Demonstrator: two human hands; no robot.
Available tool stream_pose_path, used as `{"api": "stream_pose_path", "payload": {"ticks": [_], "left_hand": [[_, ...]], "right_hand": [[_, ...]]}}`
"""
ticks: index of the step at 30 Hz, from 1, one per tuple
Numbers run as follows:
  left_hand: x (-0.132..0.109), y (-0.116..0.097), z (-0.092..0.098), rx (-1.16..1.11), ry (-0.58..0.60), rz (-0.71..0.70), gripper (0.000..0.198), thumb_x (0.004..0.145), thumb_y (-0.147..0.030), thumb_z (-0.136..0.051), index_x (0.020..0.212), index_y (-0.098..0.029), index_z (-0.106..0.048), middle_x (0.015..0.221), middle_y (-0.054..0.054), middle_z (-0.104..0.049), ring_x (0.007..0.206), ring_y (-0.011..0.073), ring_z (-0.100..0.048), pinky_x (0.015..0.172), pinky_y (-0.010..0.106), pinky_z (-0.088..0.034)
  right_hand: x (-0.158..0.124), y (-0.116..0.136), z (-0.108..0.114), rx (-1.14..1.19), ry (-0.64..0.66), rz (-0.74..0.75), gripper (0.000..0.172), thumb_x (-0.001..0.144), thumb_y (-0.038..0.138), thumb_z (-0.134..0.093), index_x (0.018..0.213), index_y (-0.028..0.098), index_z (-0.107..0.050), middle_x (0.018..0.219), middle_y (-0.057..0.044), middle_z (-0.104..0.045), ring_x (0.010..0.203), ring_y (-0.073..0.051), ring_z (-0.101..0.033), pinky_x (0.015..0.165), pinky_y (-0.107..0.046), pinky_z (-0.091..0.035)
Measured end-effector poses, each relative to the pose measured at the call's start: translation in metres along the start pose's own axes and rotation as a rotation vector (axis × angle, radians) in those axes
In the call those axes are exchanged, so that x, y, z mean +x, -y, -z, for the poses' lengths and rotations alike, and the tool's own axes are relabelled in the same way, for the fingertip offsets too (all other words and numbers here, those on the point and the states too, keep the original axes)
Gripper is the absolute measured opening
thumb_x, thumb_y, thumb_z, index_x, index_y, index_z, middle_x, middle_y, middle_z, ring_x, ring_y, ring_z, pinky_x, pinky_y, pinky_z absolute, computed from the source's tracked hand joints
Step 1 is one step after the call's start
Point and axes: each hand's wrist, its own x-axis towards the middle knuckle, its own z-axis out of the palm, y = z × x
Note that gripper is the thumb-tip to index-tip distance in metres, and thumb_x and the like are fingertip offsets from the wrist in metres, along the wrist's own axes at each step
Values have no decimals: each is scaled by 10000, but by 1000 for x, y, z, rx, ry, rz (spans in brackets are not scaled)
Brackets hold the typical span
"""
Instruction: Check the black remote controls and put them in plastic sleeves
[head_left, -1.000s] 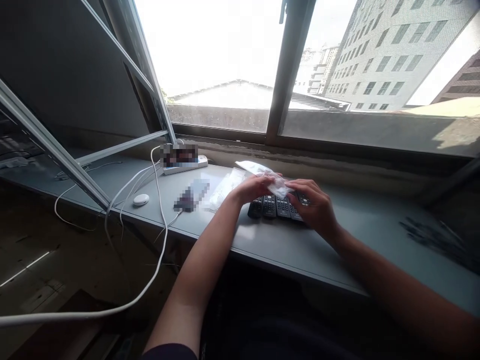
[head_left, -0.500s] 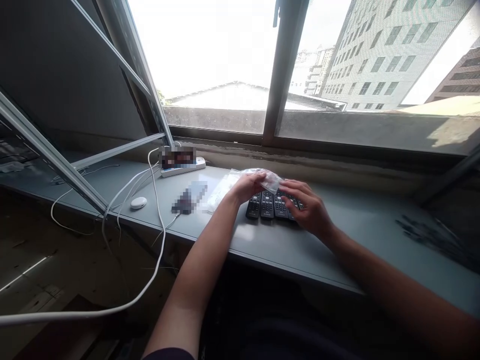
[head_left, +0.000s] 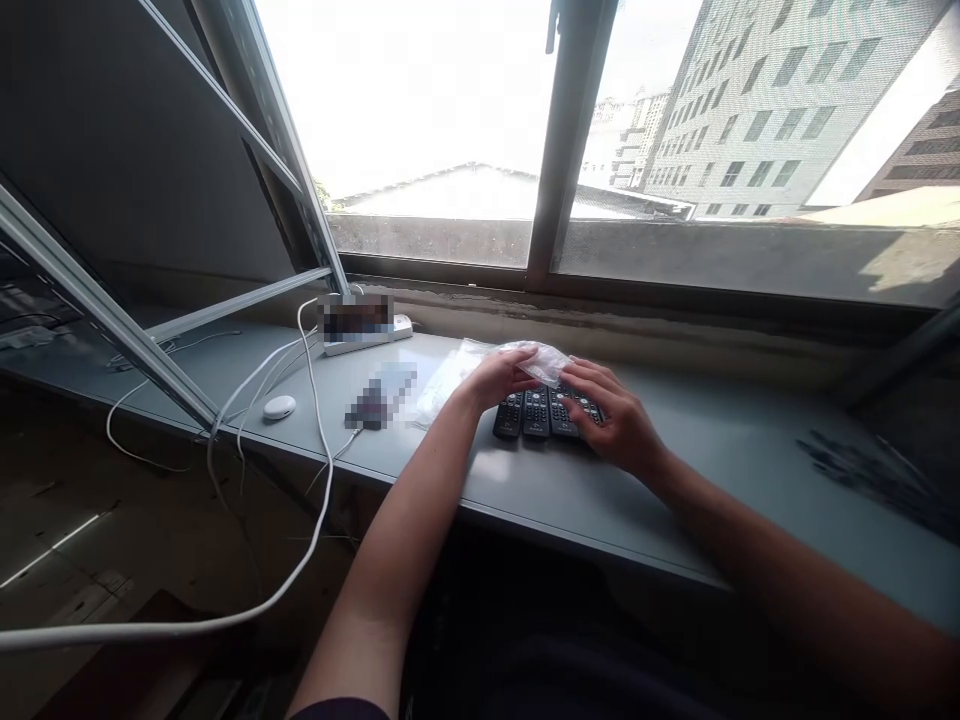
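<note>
A clear plastic bag (head_left: pixel 551 366) is pinched in my left hand (head_left: pixel 499 376), above a row of black remote controls (head_left: pixel 535 418). My right hand (head_left: pixel 613 408) is over the right end of that row, thumb apart from the stretched fingers. Its fingertips are at the bag's right edge; whether they grip it I cannot tell. The remotes lie side by side on the table, their upper ends hidden by the bag and hands. More clear plastic bags (head_left: pixel 441 388) lie flat to the left, partly behind my left forearm.
On the grey table (head_left: pixel 720 480), a blurred-out device (head_left: pixel 381 396) with a cable lies left of the bags. A white power strip (head_left: pixel 352 345) is behind it, and a round white object (head_left: pixel 279 407) sits further left. White cables (head_left: pixel 319 520) loop over the front edge. Metal framing (head_left: pixel 97 300) rises at left.
My left hand and the bag have shifted very slightly to the right. The right hand has barely moved, and the remotes lie as before.
</note>
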Motion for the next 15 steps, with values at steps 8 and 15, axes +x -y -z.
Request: {"api": "stream_pose_path", "payload": {"ticks": [8, 15], "left_hand": [[-6, -1, -3, 71, 89, 21, 367, 899, -439, -915, 1121, -165, -814, 1170, 146, -822, 984, 226, -784, 950, 360, -631], [-4, 0, -3, 61, 64, 28, 381, 939, -516, -851, 1108, -175, -835, 1121, 114, -821, 891, 186, -764, 734, 264, -578]], "right_hand": [[-2, -5, -1, -38, 52, 48, 446, 1051, 347, -721, 1495, 320, -761, 1635, -86, -657, 1608, -405, -502, 1309, -670, -446], [2, 8, 4, -10, 71, 60, 348, 1036, 325, -734, 1374, 324, -816, 1694, -52, -606, 1653, -403, -441, 1321, -706, -413]]}}
